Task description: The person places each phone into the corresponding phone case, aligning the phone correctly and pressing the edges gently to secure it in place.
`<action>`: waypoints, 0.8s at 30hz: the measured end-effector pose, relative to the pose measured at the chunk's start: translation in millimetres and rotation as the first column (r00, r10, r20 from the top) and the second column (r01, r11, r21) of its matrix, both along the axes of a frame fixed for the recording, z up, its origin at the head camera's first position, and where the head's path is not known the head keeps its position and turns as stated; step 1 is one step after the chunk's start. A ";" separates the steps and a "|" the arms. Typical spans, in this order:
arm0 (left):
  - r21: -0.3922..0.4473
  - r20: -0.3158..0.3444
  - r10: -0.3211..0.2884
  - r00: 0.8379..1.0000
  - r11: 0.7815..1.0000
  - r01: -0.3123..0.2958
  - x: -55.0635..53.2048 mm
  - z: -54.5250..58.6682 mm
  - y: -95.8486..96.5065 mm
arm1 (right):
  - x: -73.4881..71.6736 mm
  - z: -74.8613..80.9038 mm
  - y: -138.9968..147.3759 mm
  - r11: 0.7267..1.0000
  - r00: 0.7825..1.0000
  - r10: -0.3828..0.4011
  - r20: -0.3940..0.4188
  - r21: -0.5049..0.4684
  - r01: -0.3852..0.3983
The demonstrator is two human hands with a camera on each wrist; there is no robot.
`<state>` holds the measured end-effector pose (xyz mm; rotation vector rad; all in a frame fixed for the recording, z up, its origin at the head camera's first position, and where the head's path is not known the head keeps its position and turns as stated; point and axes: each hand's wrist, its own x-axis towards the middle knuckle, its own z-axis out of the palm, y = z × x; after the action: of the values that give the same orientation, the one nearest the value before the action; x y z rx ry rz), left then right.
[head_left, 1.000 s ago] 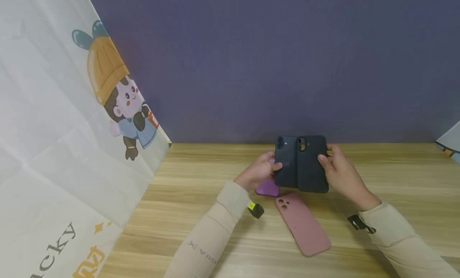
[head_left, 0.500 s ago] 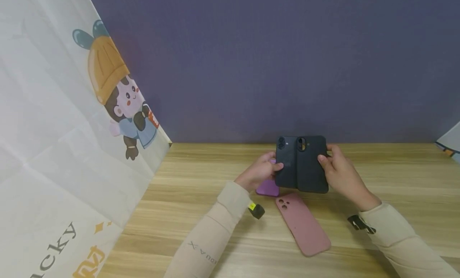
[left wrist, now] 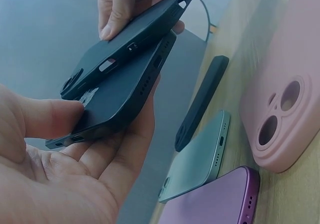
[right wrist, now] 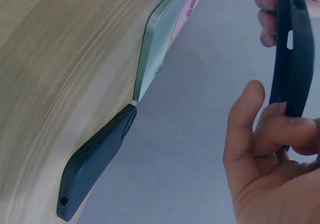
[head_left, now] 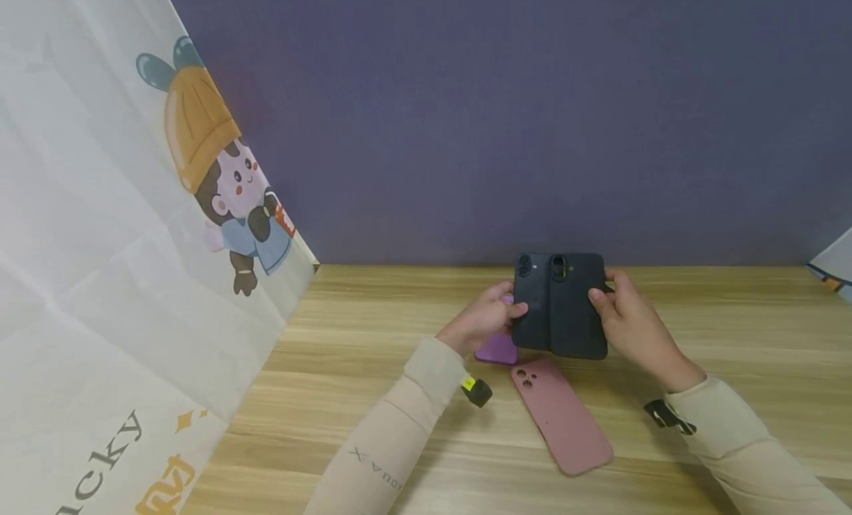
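In the head view, my left hand point(head_left: 482, 319) pinches a dark smartphone point(head_left: 531, 322) by its left edge, thumb on its back. My right hand point(head_left: 632, 326) grips a black phone case point(head_left: 579, 315) by its right side; a bare camera cutout shows at its top. The case overlaps the phone's right part. Seen from the left wrist, the phone point(left wrist: 127, 97) lies across the left fingers, and the case point(left wrist: 130, 37) sits over it at an angle, apart from it along one side. From the right wrist, the case point(right wrist: 302, 59) is seen edge-on.
A pink phone case point(head_left: 562, 419) lies on the wooden table point(head_left: 373, 337) below the hands. Behind them are a purple phone point(left wrist: 215, 199), a pale green phone point(left wrist: 195, 159) and a dark phone-shaped item point(right wrist: 95, 159). A dark blue-grey panel point(head_left: 532, 115) stands at the table's back edge.
The phone in my left hand has shifted slightly right, a little further behind the case. Phone and case both sit slightly lower. My right hand is nearly still.
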<state>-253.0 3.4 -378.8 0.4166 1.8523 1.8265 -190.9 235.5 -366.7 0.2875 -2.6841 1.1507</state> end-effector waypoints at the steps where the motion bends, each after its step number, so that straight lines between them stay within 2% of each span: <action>1: -0.002 -0.004 -0.004 1.000 1.000 0.004 0.2 0.3 0.0 | -0.1 -0.1 0.2 1.000 1.000 -0.001 -0.002 0.001 0.001; 24: 0.004 -0.010 -0.011 1.000 1.000 0.012 3.1 1.6 1.5 | -0.7 -1.5 -0.2 1.000 1.000 -0.001 0.012 0.012 0.000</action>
<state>-249.9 4.9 -377.3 0.4380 1.8497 1.8240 -191.6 235.3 -368.2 0.2826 -2.7022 1.1409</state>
